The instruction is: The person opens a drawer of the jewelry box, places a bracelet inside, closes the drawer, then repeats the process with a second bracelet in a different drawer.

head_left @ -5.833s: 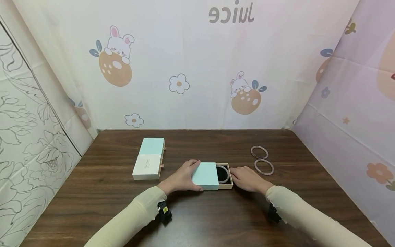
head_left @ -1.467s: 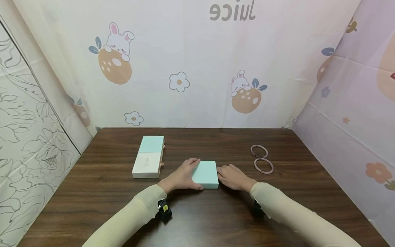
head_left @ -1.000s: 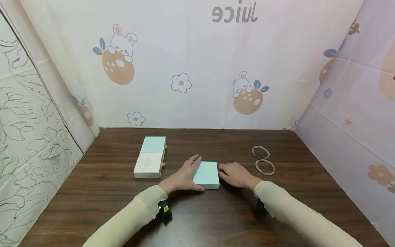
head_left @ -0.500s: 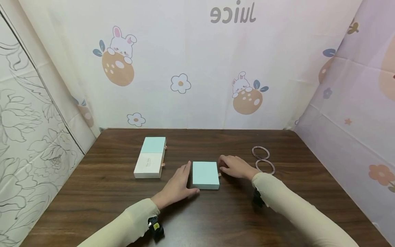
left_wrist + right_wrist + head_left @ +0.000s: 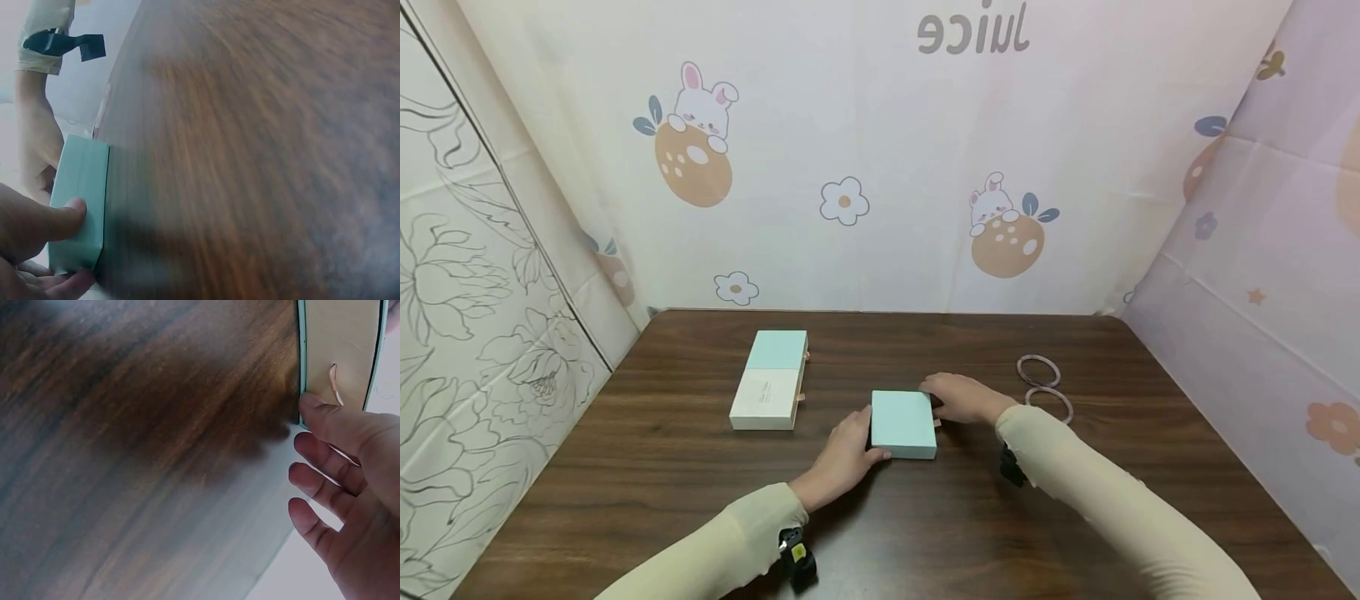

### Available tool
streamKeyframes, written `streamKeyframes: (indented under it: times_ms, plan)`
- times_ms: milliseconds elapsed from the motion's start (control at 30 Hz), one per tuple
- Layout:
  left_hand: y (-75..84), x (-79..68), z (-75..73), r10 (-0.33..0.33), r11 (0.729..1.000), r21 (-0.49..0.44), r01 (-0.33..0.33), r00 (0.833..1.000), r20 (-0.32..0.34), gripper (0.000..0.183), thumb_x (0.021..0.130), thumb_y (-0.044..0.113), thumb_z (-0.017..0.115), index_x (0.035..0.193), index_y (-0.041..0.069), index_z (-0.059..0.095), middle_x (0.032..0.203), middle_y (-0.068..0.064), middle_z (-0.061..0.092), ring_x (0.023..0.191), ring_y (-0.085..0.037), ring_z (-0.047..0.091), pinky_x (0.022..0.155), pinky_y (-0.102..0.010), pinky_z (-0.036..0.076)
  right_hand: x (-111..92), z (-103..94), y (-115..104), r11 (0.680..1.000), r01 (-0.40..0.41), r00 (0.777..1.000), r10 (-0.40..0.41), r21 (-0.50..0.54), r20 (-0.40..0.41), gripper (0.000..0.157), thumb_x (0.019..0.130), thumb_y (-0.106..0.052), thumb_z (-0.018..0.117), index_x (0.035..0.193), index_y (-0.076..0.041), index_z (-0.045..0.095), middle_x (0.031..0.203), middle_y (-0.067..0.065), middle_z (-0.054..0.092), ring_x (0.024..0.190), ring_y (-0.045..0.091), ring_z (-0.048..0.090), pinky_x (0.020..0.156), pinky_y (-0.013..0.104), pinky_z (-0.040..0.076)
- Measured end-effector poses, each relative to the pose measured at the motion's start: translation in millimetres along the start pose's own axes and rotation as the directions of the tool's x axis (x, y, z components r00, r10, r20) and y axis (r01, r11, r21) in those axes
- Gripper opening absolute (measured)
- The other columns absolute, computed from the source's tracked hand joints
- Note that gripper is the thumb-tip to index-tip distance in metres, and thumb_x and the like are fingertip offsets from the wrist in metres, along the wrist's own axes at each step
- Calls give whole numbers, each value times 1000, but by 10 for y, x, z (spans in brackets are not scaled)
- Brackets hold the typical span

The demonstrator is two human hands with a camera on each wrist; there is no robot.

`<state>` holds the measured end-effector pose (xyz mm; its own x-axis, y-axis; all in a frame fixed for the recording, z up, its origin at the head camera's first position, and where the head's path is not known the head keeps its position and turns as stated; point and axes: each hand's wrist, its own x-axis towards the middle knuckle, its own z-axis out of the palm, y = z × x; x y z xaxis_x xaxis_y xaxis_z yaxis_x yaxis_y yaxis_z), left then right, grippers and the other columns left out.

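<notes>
Box (image 5: 903, 419) held; R sleeve (image 5: 1101, 487) pt-hides ring (image 5: 1070, 405).

The tray (image 5: 347, 337) that jutted from the mint box (image 5: 903, 421), bangle showing, is now inside it. The right hand (image 5: 962, 398) has shifted to the far right corner, uncovering a ribbon tab (image 5: 937, 423); the left hand (image 5: 841, 458), apart moments ago, grips again.

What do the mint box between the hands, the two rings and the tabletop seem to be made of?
Mint box: probably cardboard with a matte paper covering; crisp edges, thin walls round a pale drawer end. Rings: possibly stone, glass or plastic; smooth, pinkish, too small to settle. Tabletop: wood or wood-look laminate; dark streaky grain, soft sheen.
</notes>
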<state>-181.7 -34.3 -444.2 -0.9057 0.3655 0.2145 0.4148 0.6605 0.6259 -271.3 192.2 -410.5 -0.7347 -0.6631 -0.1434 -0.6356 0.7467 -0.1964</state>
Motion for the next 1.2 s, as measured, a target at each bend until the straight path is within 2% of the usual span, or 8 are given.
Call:
streamKeyframes:
  times_ms: [467, 767, 1200]
  plan:
    - [-9, 87, -46, 41, 998, -45, -42, 999, -22, 51, 79, 10, 78, 122, -3, 54, 105, -17, 62, 100, -30, 58, 82, -44, 47, 11, -83, 2, 998, -7, 999, 5, 70, 32, 21, 87, -9, 70, 107, -7, 65, 107, 6, 61, 101, 23, 58, 83, 39, 48]
    - [-39, 145, -91, 54, 997, -53, -56, 998, -39, 52, 78, 9, 78, 123, -4, 56, 107, -17, 63, 102, -31, 59, 82, -44, 47, 24, -132, 27, 996, 3, 1000, -5, 87, 15, 11, 87, -7, 69, 96, -11, 64, 95, -1, 58, 82, 12, 51, 71, 32, 45]
    - [-58, 128, -50, 52, 997, -46, -54, 998, -43, 51, 78, 9, 78, 122, -4, 56, 108, -17, 63, 103, -31, 58, 84, -45, 46, 38, -96, 24, 995, -11, 1000, 9, 94, 22, 11, 88, -4, 67, 97, -9, 64, 95, -1, 57, 83, 13, 49, 72, 33, 44]
